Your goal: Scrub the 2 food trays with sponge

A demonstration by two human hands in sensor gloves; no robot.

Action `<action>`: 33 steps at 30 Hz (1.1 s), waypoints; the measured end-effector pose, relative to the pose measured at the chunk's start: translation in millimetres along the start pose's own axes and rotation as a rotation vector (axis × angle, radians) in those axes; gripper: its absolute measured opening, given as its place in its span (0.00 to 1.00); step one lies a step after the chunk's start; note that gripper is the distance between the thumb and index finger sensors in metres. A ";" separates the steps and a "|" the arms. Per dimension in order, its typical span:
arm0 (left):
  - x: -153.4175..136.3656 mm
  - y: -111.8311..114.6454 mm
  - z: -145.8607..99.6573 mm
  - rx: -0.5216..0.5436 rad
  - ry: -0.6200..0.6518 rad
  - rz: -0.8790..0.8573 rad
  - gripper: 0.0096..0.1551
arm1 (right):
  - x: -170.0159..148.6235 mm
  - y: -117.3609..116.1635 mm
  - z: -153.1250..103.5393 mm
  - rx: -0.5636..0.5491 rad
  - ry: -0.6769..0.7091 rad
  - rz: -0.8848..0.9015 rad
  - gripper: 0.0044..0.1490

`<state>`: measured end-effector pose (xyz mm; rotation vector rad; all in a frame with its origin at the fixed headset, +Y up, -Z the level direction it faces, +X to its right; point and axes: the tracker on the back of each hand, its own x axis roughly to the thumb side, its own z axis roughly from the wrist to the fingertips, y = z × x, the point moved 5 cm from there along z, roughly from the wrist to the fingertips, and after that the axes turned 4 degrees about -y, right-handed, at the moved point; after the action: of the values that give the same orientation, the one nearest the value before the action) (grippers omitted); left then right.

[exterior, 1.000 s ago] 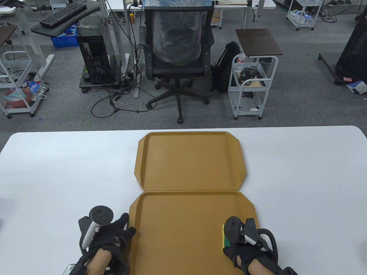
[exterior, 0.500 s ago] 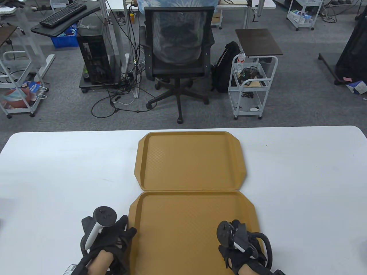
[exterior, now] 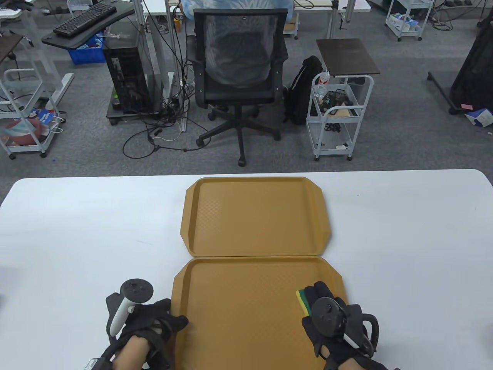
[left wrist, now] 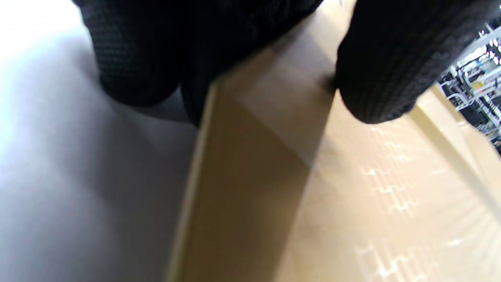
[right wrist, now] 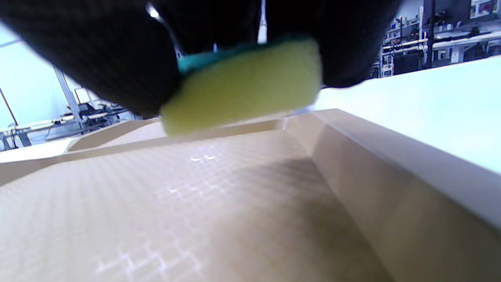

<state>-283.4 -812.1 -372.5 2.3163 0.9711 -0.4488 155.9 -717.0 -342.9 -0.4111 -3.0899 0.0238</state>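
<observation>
The left hand (exterior: 154,320) sits at the near tray's (exterior: 238,285) left edge. Its thumb lies on the rim and reaches into the tray, while the other fingers (left wrist: 133,58) rest on the white table (exterior: 77,231) just outside, so the hand holds the rim. The left wrist view shows the thumb tip pressing on the sloped inner wall of the near tray (left wrist: 352,176).

The two trays are tan plastic rectangles with clipped corners, raised rims and a fine woven pattern on the floor. They lie one behind the other, long edges touching. The far tray (exterior: 256,185) holds nothing. The near one holds only the sponge (exterior: 303,300), which is in its right part near the right wall.

The sponge is a soft block, yellow foam with a green scrub layer. The right hand (exterior: 331,320) grips it, fingers curled over the top. In the right wrist view the sponge (right wrist: 242,88) is yellow side down, over the floor of the near tray (right wrist: 195,203) close to the right rim; whether it touches the floor I cannot tell. Both gloves are black knit.
</observation>
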 end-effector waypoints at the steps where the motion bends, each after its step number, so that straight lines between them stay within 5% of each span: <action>1: 0.2 0.5 0.1 -0.030 0.011 -0.033 0.49 | -1.1 1.3 -0.4 -0.002 0.000 0.010 0.46; 5: 11.7 5.9 -2.6 -0.224 0.144 -0.216 0.50 | -5.8 9.7 -1.5 -0.028 0.008 0.043 0.46; 14: 17.0 0.4 -9.7 -0.113 0.156 -0.272 0.41 | -9.4 18.9 -5.3 -0.053 0.010 0.078 0.45; 25: 13.7 -4.5 -25.2 -0.082 0.136 -0.584 0.37 | -20.6 39.7 -10.2 -0.097 0.016 0.169 0.45; 33: 19.9 -30.6 -22.9 -0.076 0.146 -0.705 0.36 | -25.8 47.6 -10.4 -0.113 0.014 0.209 0.44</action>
<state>-290.4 -769.8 -376.5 1.9029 1.8450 -0.5034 193.4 -677.7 -334.0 -0.7336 -3.0288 -0.1504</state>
